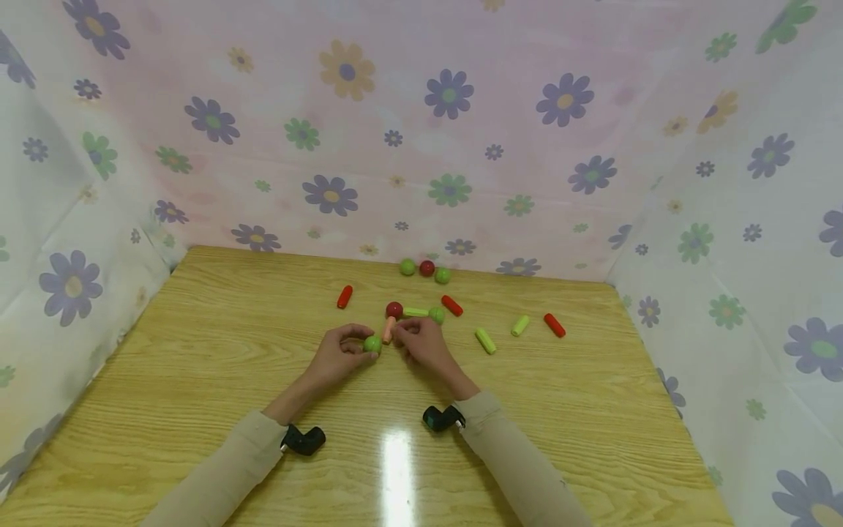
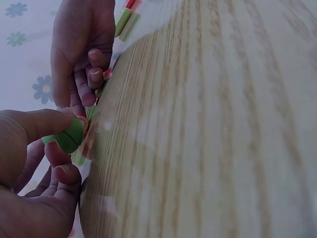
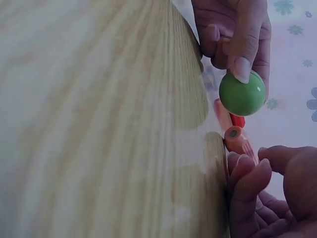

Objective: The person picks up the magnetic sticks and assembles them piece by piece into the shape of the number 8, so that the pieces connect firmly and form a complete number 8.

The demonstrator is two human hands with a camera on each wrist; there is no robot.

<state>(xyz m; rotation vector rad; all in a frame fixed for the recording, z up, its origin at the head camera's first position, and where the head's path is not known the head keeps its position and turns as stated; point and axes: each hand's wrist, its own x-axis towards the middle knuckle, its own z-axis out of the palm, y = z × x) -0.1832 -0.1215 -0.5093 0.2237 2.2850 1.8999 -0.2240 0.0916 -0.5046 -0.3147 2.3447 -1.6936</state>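
Head view: left hand [image 1: 339,355] pinches green ball [image 1: 372,343], right hand [image 1: 424,344] pinches orange stick [image 1: 388,330] at its 1 o'clock; misaligned push risks the ball rolling away.

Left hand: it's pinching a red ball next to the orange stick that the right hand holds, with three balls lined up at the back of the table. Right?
Not quite. The ball pinched by the left hand is green, not red; the right wrist view shows it most plainly. The right hand does hold the orange stick beside it, and three balls do sit in a row at the back of the table.
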